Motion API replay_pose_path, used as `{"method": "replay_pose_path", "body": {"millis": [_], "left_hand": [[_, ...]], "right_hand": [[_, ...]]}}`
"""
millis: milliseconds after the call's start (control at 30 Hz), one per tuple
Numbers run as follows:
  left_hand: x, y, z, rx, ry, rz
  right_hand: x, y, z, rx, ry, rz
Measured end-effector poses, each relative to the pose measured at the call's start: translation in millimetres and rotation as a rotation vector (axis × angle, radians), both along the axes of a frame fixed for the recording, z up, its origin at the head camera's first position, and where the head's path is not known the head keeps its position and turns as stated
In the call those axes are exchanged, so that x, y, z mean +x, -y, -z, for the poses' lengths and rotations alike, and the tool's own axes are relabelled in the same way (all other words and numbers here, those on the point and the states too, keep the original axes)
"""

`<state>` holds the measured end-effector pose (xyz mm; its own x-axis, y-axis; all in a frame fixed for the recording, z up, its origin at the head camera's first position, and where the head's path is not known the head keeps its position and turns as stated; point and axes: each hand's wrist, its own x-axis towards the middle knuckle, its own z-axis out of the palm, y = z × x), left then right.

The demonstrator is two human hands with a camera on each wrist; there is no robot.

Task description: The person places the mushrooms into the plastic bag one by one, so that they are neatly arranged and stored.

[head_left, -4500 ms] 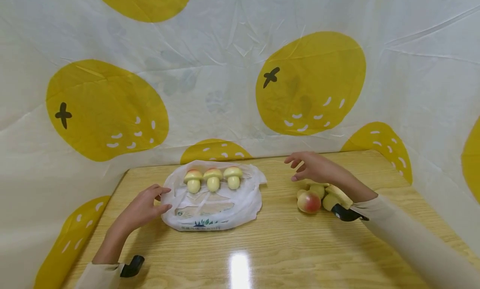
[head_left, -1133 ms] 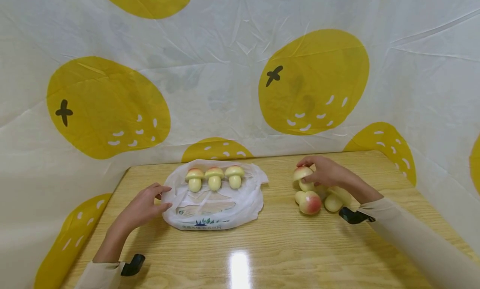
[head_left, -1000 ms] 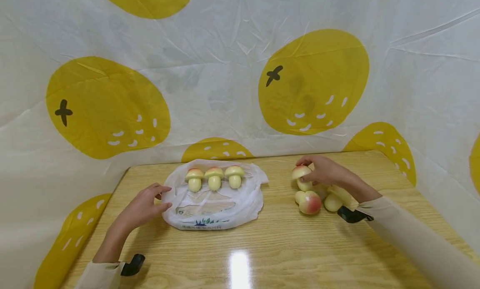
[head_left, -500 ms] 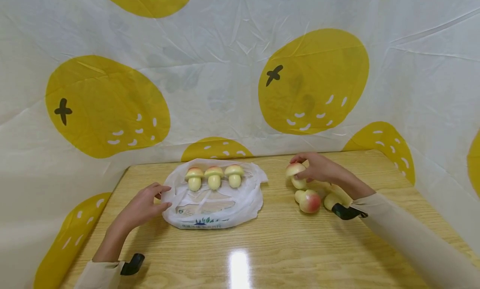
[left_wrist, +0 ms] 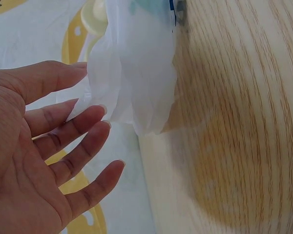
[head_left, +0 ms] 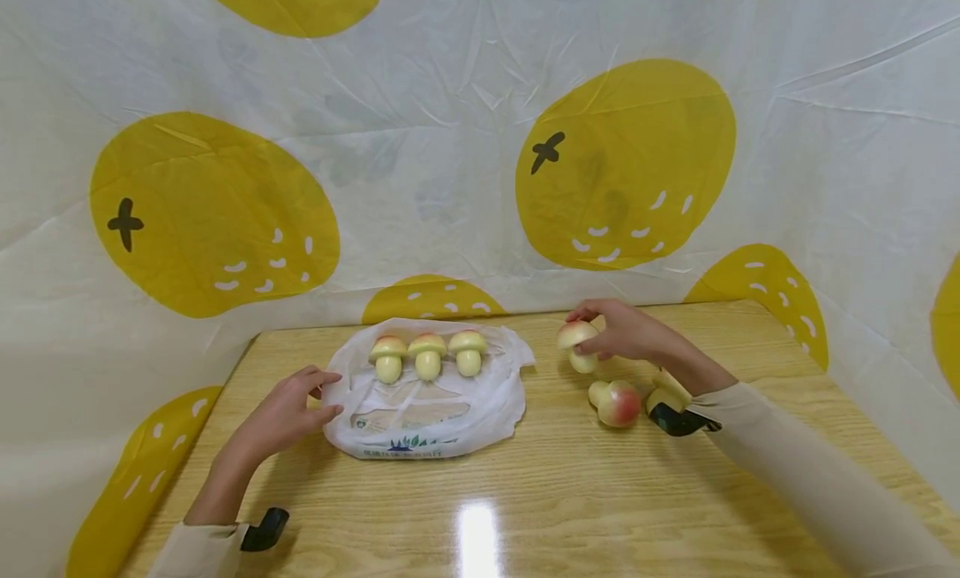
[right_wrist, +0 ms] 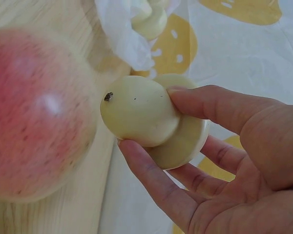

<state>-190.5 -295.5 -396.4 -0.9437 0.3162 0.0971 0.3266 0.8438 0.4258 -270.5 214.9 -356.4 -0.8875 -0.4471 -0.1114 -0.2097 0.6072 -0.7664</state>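
Between thumb and fingers my right hand (head_left: 630, 332) pinches a toy mushroom (head_left: 576, 336), cap up, above the table. The right wrist view shows its pale stem (right_wrist: 139, 109) from below. A white plastic bag (head_left: 497, 407) lies left of it, bearing a row of three similar mushrooms (head_left: 427, 357) with reddish-yellow caps. My left hand (head_left: 281, 415) is at the bag's left edge, fingers loosely bent and spread, thumb and index fingertips touching the plastic. Another mushroom (head_left: 618, 404) lies on its side below my right hand. One more mushroom (head_left: 667, 392) is partly hidden by the right wrist.
The wooden table (head_left: 420, 520) ends at a white curtain (head_left: 435, 186) with large yellow fruit prints, which rises behind and at both sides. Black straps (head_left: 678, 419) sit at both wrists. A bright reflection shows near the front of the tabletop.
My right hand reached down to the pile on the right, took hold of a mushroom and has carried it left toward the bag. The left hand and bag stay practically still.
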Motion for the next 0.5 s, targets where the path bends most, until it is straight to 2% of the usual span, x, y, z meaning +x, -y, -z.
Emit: {"method": "replay_pose_path", "body": {"millis": [300, 500], "left_hand": [[-1.0, 1.4, 2.0, 0.003, 0.004, -0.002], [-0.8, 1.1, 1.4, 0.003, 0.005, -0.003]], "right_hand": [[-4.0, 13.1, -2.1, -0.01, -0.042, -0.035], [-4.2, 22.2, -5.0, -0.04, -0.036, -0.036]]}}
